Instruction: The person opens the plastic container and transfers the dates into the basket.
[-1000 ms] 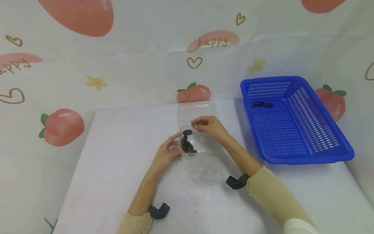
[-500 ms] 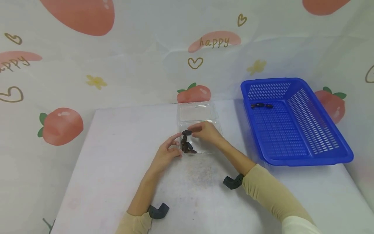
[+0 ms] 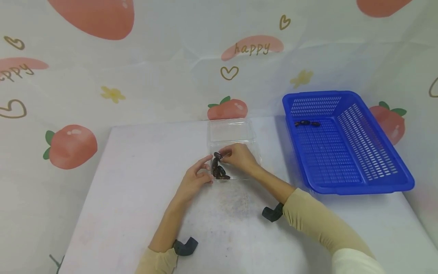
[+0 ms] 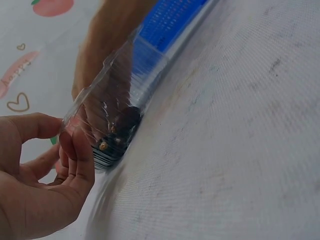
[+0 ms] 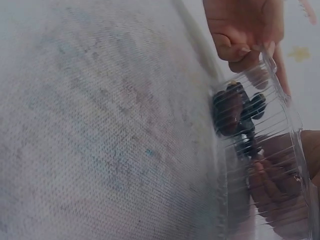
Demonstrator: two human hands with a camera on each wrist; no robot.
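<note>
A clear plastic clamshell box [image 3: 231, 131] lies on the table with its lid folded back. Several dark, glossy dates [image 3: 219, 173] are gathered along its left side; in the left wrist view, these dates [image 4: 117, 137] show small yellowish stem ends through the ribbed wall. My left hand [image 3: 195, 182] pinches the box's near-left rim between thumb and fingers, as the left wrist view shows. Inside the box, my right hand [image 3: 240, 158] pinches the topmost date [image 3: 217, 155] with its fingertips. Seen from the right wrist, that hand [image 5: 280, 185] is behind the clear wall.
A blue plastic basket [image 3: 405, 182] with slotted walls stands to the right on the white table [image 3: 147, 163]. Several more dates [image 3: 305, 123] lie in its far-left corner. A printed sheet with peaches [image 3: 227, 109] backs the table.
My right hand has come left and down from above the box onto the topmost date. That date has turned from level to slanting. My left hand keeps its place at the rim.
</note>
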